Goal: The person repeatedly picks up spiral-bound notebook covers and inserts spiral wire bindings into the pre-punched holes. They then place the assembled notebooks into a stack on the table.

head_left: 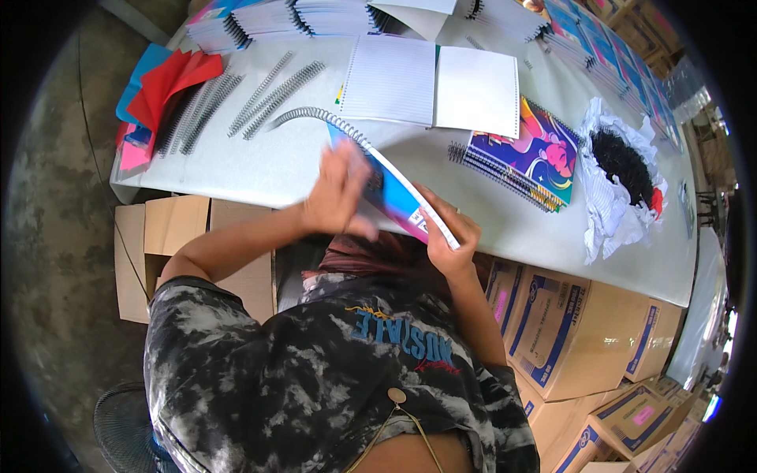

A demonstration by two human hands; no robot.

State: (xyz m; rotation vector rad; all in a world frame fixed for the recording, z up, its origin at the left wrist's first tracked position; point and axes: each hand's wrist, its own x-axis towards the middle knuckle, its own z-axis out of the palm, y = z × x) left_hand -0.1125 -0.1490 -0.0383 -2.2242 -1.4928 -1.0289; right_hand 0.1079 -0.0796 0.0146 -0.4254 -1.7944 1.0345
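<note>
My right hand (pixel 449 232) grips the lower end of a notebook (pixel 402 193) with a blue and pink cover, held tilted over the table's near edge. A black spiral coil (pixel 319 114) sits along the upper part of its spine edge, and its free end curves out past the notebook to the left. Beside the cover is my left hand (pixel 339 189), blurred by motion, with fingers stretched out and thumb apart. Whether it touches the coil or cover, I cannot tell. Behind the notebook lies an open lined notebook (pixel 390 79).
Loose spiral coils (pixel 276 98) lie at the left, beside red and blue sheets (pixel 162 94). Spiral notebooks (pixel 524 154) with a colourful cover are stacked at right, near crumpled paper (pixel 607 229) holding black scraps. More notebook stacks (pixel 268 20) line the back; cardboard boxes (pixel 552 323) stand below the table.
</note>
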